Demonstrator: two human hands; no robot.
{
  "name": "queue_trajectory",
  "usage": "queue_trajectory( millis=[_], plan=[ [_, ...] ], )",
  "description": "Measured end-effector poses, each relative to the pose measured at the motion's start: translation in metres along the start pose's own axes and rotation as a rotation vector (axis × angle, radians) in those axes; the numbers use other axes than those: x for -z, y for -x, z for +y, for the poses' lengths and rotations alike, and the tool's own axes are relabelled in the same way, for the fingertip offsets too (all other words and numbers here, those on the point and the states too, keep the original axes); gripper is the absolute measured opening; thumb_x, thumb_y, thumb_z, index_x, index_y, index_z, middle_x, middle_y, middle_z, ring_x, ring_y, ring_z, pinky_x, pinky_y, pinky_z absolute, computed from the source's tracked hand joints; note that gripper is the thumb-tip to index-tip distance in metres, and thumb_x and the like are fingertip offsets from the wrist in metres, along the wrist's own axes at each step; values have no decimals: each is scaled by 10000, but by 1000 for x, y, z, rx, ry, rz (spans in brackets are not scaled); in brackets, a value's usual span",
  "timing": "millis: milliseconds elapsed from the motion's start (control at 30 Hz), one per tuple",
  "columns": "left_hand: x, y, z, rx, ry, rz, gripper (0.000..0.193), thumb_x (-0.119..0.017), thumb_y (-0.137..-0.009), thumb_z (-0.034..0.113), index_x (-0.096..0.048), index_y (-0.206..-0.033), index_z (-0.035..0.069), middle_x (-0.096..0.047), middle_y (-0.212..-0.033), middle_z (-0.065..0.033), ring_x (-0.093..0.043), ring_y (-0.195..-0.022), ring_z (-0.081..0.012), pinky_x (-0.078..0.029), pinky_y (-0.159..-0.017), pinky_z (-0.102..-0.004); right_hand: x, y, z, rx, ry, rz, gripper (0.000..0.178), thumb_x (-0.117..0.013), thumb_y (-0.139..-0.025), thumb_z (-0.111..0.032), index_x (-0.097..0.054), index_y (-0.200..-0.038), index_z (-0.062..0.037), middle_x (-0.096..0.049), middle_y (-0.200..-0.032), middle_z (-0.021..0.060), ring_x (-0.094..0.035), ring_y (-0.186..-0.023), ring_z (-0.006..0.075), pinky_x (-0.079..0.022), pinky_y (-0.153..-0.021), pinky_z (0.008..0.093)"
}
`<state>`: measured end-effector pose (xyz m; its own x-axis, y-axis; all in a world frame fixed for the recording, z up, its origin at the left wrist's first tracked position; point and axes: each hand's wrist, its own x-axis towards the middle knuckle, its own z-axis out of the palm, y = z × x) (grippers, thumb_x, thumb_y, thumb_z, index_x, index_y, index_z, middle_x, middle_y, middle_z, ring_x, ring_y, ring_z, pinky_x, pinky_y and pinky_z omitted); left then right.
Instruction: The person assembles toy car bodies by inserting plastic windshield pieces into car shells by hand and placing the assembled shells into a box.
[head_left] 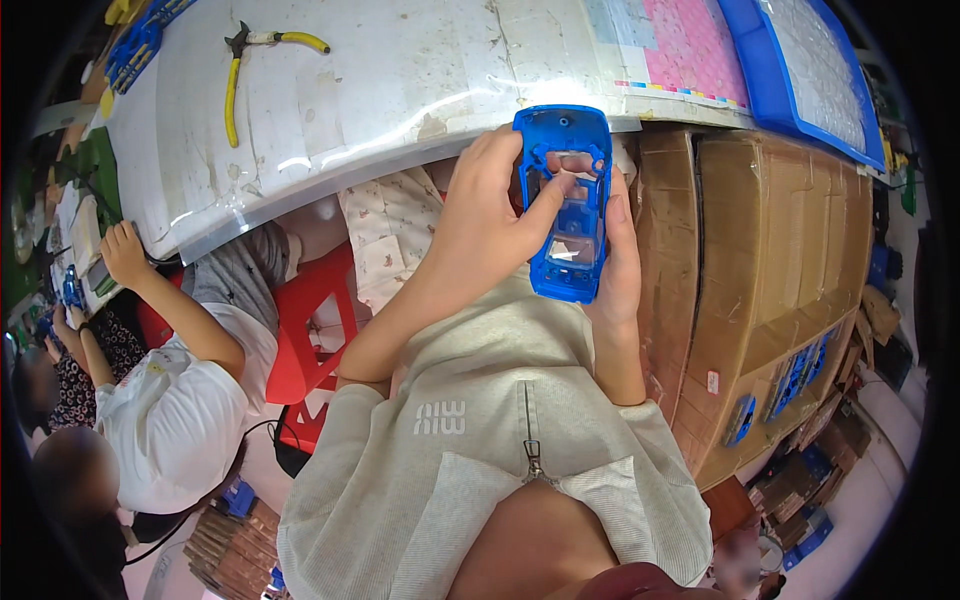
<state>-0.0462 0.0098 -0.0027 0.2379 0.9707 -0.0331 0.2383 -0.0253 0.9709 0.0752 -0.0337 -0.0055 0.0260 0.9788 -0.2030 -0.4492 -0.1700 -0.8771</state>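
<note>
A blue plastic casing is held up in front of me, just off the table's front edge, its long side running away from me. It has several cut-out openings, and its hollow inner side faces up. My left hand is closed on its left edge, with the thumb reaching in over the middle openings. Along the right edge lies my right hand, thumb up the side. The right fingers are mostly hidden beneath the casing, though some skin shows through an opening.
Yellow-handled pliers lie on the white table. A blue tray stands at the back right, beside a pink sheet. Cardboard boxes crowd my right. A red stool and another person in white are at left.
</note>
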Motion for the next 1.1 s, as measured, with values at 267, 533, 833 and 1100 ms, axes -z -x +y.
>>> queue_trajectory(
  millis=[267, 533, 833, 1100],
  plan=[
    [-8, 1, -8, -127, -81, 71, 137, -573, -758, 62, -507, -851, -13, -497, -813, -151, -478, -781, -323, -370, -700, -391, 2, -6, -1, 10, 335, -4, 206, -480, -862, -56, -465, -1061, -9, -569, -953, 65, -539, -776, 86, -470, -652, 242],
    [-13, 2, -15, -168, -91, 61, 251, -545, -783, 52, -430, -952, -94, -475, -823, -205, -475, -753, -353, -389, -672, -404, 2, -10, 1, 84, 504, 78, 87, -421, -891, -61, -456, -932, 7, -565, -848, 76, -524, -687, 79, -476, -551, 223],
    [-12, 3, -12, -4, 13, 55, 210, -567, -835, 122, -496, -988, -4, -562, -848, -97, -516, -742, -155, -415, -653, -270, -3, -11, 1, 127, 564, 100, 68, -417, -877, -44, -437, -903, 16, -548, -761, 90, -510, -591, 91, -431, -473, 247],
    [-12, -1, -9, -97, 43, 72, 254, -554, -793, 23, -427, -994, -68, -528, -804, -173, -547, -683, -234, -437, -586, -313, 2, -14, 5, 217, 706, 97, 50, -417, -858, -26, -425, -885, 16, -529, -677, 110, -508, -522, 112, -416, -473, 250]
  ],
)
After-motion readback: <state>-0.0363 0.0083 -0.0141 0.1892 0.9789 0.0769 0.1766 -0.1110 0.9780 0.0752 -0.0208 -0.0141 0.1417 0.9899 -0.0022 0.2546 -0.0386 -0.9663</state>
